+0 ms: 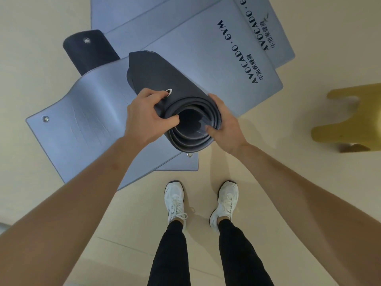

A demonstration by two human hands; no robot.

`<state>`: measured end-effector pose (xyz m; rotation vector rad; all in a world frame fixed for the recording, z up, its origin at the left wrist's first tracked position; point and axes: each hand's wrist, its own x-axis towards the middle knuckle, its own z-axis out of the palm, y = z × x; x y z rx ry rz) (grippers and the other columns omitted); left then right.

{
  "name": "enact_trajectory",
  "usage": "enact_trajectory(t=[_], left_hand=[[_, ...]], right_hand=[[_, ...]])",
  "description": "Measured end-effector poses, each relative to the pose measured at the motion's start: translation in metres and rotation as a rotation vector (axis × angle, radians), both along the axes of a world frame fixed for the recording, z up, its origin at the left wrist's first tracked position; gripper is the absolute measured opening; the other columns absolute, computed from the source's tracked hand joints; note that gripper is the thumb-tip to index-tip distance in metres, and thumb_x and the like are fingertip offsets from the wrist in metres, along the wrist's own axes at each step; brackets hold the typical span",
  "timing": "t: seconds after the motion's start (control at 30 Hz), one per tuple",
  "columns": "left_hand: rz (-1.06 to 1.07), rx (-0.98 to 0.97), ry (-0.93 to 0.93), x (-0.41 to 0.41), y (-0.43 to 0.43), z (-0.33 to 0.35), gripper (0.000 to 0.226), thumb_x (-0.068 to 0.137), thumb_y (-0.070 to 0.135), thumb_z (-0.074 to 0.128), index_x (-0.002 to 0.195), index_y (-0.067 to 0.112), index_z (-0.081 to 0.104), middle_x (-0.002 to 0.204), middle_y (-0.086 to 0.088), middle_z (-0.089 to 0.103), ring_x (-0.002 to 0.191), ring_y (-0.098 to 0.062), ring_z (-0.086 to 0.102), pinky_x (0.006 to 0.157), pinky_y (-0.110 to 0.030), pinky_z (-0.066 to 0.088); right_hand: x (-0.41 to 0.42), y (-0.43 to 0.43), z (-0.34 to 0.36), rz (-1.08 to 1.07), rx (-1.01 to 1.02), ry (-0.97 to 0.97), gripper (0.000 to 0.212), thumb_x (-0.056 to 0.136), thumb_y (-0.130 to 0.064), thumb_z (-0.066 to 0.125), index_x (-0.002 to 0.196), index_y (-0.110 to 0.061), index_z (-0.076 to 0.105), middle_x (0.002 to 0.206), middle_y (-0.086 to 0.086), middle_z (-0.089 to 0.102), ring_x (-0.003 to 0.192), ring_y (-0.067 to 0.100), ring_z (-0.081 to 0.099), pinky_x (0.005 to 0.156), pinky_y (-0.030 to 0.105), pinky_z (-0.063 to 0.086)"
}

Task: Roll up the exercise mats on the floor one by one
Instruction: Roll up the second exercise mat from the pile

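Rolled mat (156,75) between hands, left hand (144,118) pinching outer flap, right hand (226,124) gripping rim, thumb seemingly inside

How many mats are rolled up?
2. The left hand and right hand hold one dark grey rolled mat; another dark roll lies upper left, partly behind a flat blue mat.

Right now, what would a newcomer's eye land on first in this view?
First the rolled dark mat at the centre, the left hand gripping its outer flap by a metal eyelet and the right hand curled round its rim. Behind it grey mats printed AVOCADO GYM overlap flat on the floor, with a partly rolled mat at upper left. A yellow stool stands at the right edge.
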<state>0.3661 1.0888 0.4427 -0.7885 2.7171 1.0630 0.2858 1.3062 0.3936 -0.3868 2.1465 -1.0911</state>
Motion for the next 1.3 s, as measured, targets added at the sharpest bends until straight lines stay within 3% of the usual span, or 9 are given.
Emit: enact_trajectory(t=[0.13, 0.23, 0.33, 0.43, 0.53, 0.77, 1.0, 1.17, 1.3], left_hand=[[-0.002, 0.033, -0.037, 0.001, -0.024, 0.043, 0.059, 0.068, 0.046, 0.073, 0.123, 0.026, 0.073, 0.110, 0.008, 0.063, 0.097, -0.017, 0.067, 0.095, -0.036, 0.056], [-0.051, 0.093, -0.093, 0.005, -0.027, 0.078, 0.056, 0.066, 0.041, 0.073, 0.119, 0.022, 0.075, 0.107, 0.002, 0.067, 0.097, -0.024, 0.069, 0.092, -0.048, 0.059], [-0.110, 0.140, -0.198, 0.012, -0.008, 0.107, 0.056, 0.065, 0.035, 0.074, 0.118, 0.019, 0.075, 0.111, 0.000, 0.069, 0.098, -0.028, 0.070, 0.092, -0.051, 0.058], [-0.195, 0.197, -0.310, 0.026, 0.024, 0.128, 0.056, 0.070, 0.028, 0.082, 0.125, 0.018, 0.073, 0.119, -0.004, 0.070, 0.101, -0.028, 0.069, 0.097, -0.051, 0.056], [-0.306, 0.237, -0.380, 0.048, 0.065, 0.147, 0.054, 0.071, 0.023, 0.084, 0.124, 0.020, 0.074, 0.114, 0.001, 0.070, 0.100, -0.024, 0.069, 0.097, -0.046, 0.056], [-0.633, 0.314, -0.501, 0.113, 0.172, 0.183, 0.060, 0.071, 0.024, 0.083, 0.129, 0.020, 0.071, 0.125, 0.002, 0.071, 0.107, -0.023, 0.070, 0.098, -0.046, 0.057], [-0.966, 0.263, -0.555, 0.209, 0.260, 0.207, 0.072, 0.060, 0.039, 0.076, 0.130, 0.024, 0.069, 0.127, 0.001, 0.067, 0.111, -0.023, 0.068, 0.097, -0.049, 0.057], [-1.201, 0.180, -0.514, 0.286, 0.320, 0.235, 0.061, 0.073, 0.024, 0.084, 0.132, 0.021, 0.068, 0.127, -0.001, 0.066, 0.114, -0.022, 0.065, 0.101, -0.044, 0.053], [-1.433, 0.122, -0.527, 0.352, 0.372, 0.260, 0.062, 0.076, 0.022, 0.083, 0.136, 0.019, 0.066, 0.128, -0.002, 0.065, 0.116, -0.020, 0.063, 0.097, -0.032, 0.049]], right_hand=[[0.009, -0.020, 0.044, -0.055, -0.072, 0.006, 0.083, 0.086, 0.009, 0.063, 0.154, -0.033, 0.038, 0.122, -0.018, 0.062, 0.111, 0.013, 0.062, 0.099, 0.008, 0.042], [0.024, -0.012, 0.083, -0.091, -0.043, 0.039, 0.082, 0.084, 0.005, 0.063, 0.151, -0.038, 0.043, 0.116, -0.008, 0.069, 0.101, 0.030, 0.066, 0.094, 0.025, 0.056], [0.052, 0.009, 0.120, -0.170, 0.038, -0.010, 0.082, 0.083, 0.005, 0.062, 0.147, -0.044, 0.045, 0.107, -0.008, 0.071, 0.094, 0.019, 0.068, 0.088, 0.025, 0.057], [0.093, 0.040, 0.150, -0.280, 0.119, -0.081, 0.082, 0.083, 0.007, 0.059, 0.145, -0.044, 0.047, 0.093, -0.009, 0.070, 0.082, 0.015, 0.068, 0.074, 0.020, 0.059], [0.143, 0.079, 0.179, -0.423, 0.167, -0.139, 0.083, 0.081, 0.009, 0.058, 0.145, -0.042, 0.048, 0.090, -0.015, 0.069, 0.080, 0.011, 0.069, 0.074, 0.035, 0.063], [0.286, 0.165, 0.242, -0.812, 0.262, -0.243, 0.083, 0.081, 0.010, 0.056, 0.147, -0.038, 0.048, 0.121, -0.011, 0.067, 0.111, 0.022, 0.067, 0.087, 0.050, 0.061], [0.446, 0.216, 0.279, -1.189, 0.255, -0.286, 0.079, 0.085, 0.006, 0.058, 0.150, -0.038, 0.047, 0.134, -0.009, 0.066, 0.121, 0.019, 0.063, 0.097, 0.047, 0.058], [0.554, 0.241, 0.300, -1.460, 0.124, -0.291, 0.080, 0.085, 0.007, 0.058, 0.136, -0.053, 0.050, 0.113, -0.031, 0.063, 0.108, 0.019, 0.069, 0.079, 0.049, 0.064], [0.645, 0.254, 0.320, -1.674, 0.047, -0.258, 0.075, 0.083, 0.011, 0.057, 0.133, -0.046, 0.057, 0.108, -0.018, 0.067, 0.101, 0.023, 0.071, 0.067, 0.045, 0.065]])
